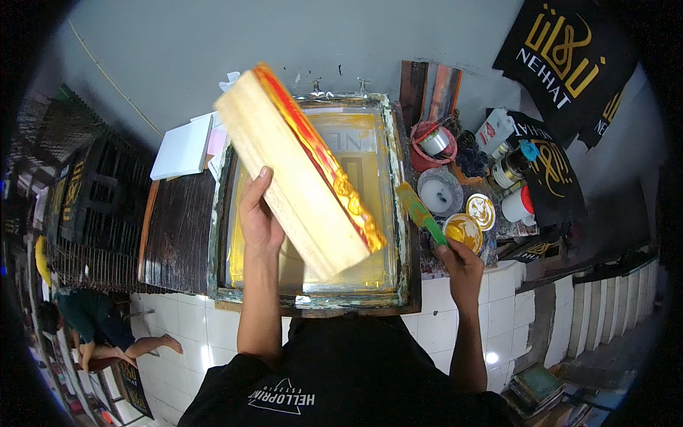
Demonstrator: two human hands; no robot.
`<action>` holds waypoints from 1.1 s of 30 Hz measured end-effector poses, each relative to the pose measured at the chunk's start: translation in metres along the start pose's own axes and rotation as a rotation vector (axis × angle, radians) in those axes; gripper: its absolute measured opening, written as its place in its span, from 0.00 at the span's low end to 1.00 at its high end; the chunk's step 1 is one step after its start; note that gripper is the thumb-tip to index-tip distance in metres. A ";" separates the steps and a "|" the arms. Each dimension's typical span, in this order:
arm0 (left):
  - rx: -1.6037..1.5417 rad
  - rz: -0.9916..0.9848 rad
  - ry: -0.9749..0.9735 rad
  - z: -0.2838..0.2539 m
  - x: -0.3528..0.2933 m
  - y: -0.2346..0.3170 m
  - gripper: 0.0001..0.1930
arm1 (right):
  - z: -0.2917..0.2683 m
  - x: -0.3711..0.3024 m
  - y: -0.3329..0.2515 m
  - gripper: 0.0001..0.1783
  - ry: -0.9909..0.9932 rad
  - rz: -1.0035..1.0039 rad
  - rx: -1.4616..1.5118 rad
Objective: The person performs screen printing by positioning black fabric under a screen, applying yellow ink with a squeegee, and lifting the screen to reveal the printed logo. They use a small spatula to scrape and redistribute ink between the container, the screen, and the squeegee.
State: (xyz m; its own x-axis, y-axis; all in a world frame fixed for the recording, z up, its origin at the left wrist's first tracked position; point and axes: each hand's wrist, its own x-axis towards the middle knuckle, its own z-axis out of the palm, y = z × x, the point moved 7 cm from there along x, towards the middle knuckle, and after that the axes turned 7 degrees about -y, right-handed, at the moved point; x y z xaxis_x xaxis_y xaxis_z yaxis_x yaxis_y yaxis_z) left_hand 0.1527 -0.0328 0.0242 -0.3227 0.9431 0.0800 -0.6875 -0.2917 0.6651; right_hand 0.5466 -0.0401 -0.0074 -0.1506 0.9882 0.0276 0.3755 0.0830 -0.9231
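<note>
My left hand [260,213] grips a wooden squeegee [284,178], held tilted above the screen printing frame. Gold-yellow ink lies in thick lumps along its red blade [320,153]. In my right hand [462,265] is a green spatula [421,213], its blade smeared with yellow ink. Just beneath that hand stands an open tub of yellow-gold ink [464,232]. The printing frame [403,249] rests on the table before me, its mesh stained yellow with lettering showing through. Part of the mesh is hidden by the squeegee and my left arm.
Right of the frame are a grey bowl [440,191], an ink-marked lid [480,212], a red bucket [432,153] and several bottles. White sheets [182,147] lie on the dark board at left. Black printed cloths [562,57] hang at right. Another person [99,324] bends down at far left.
</note>
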 end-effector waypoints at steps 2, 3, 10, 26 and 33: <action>0.122 0.116 0.021 -0.003 -0.002 0.017 0.24 | -0.004 -0.018 0.009 0.14 -0.044 0.206 0.079; 0.145 0.150 0.035 -0.004 -0.004 0.021 0.24 | 0.000 -0.024 0.006 0.14 -0.086 0.208 0.111; 0.203 0.238 0.064 -0.003 -0.015 0.033 0.25 | 0.032 -0.030 -0.003 0.15 -0.146 0.231 0.140; 0.487 0.346 0.046 0.012 -0.060 0.036 0.27 | 0.080 -0.007 -0.018 0.15 -0.155 0.205 0.082; 0.566 0.339 0.032 0.019 -0.078 0.032 0.31 | 0.091 -0.008 -0.040 0.15 -0.126 0.174 0.131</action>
State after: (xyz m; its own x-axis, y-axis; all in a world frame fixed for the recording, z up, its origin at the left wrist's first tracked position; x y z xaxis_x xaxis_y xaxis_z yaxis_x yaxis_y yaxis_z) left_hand 0.1679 -0.1127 0.0536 -0.4861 0.8063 0.3370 -0.0991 -0.4340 0.8954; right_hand 0.4497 -0.0632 -0.0055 -0.2095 0.9617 -0.1766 0.2853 -0.1126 -0.9518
